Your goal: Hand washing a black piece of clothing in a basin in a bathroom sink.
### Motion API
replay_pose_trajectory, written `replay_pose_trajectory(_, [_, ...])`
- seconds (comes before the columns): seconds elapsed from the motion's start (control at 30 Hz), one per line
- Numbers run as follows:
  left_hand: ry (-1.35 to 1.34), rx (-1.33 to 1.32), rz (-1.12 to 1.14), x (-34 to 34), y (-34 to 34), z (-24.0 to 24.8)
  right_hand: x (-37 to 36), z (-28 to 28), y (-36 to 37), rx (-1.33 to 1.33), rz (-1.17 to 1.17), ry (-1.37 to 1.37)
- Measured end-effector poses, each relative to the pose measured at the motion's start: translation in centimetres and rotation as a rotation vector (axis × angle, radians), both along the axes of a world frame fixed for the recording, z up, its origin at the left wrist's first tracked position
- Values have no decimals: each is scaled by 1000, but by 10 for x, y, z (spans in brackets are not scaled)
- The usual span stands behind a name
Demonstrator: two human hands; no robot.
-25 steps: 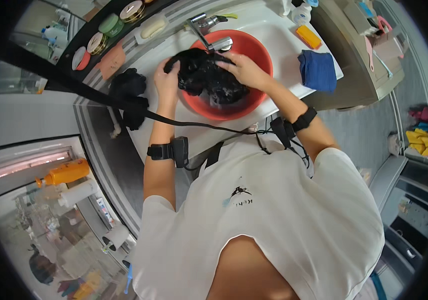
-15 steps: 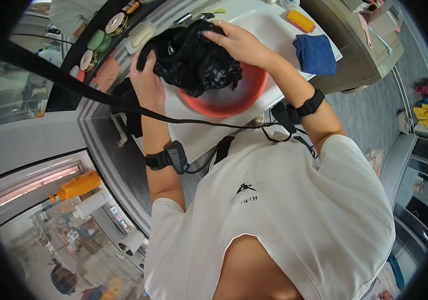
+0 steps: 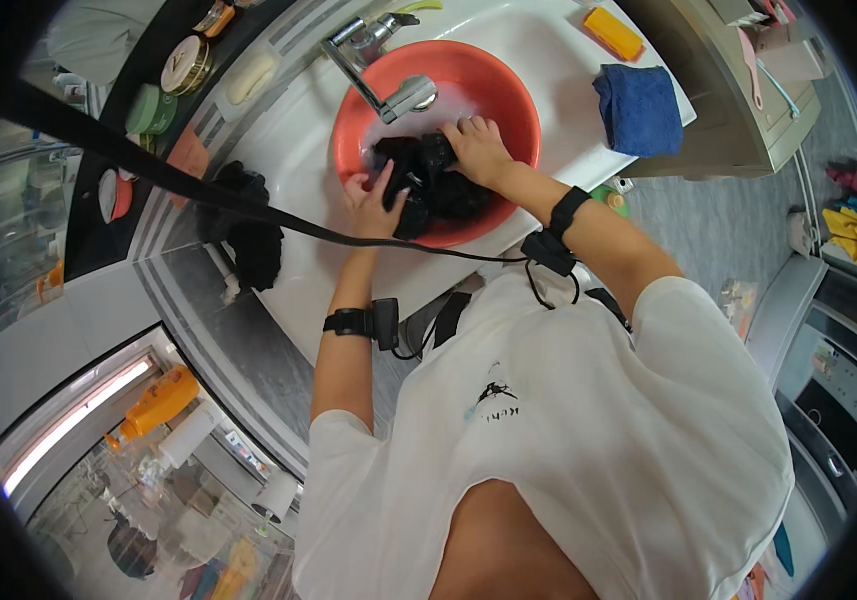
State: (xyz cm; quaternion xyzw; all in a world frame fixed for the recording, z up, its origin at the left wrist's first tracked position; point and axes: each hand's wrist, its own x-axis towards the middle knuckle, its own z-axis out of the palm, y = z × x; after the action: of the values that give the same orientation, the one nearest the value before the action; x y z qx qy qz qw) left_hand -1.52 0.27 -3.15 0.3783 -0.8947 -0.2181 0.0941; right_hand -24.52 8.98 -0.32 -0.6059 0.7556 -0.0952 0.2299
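Note:
A soaked black cloth garment lies bunched in the round orange-red basin, partly under cloudy, sudsy water. My left hand rests against the garment's left side, fingers spread and touching it. On the other side my right hand has its bent fingers closed on the cloth's upper right part. Some of its fingertips are hard to make out against the basin and foam.
A chrome faucet reaches over the basin, which stands in a white sink. A folded blue cloth and a yellow-orange block lie on the right. More black cloth hangs over the left edge. A black strap crosses the view.
Both hands have lowered the black garment from above the basin's rim into the water. The left hand's fingers have spread. The faucet and more of the basin's inside now show.

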Motion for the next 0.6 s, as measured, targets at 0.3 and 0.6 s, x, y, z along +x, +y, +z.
replay_pose_trajectory(0.3, [-167, 23, -117, -50, -3, -42, 10, -61, -12, 330, -47, 248])
replay_pose_trajectory(0.6, [-265, 377, 31, -57, -15, -77, 32, -88, -16, 270, -226, 413])
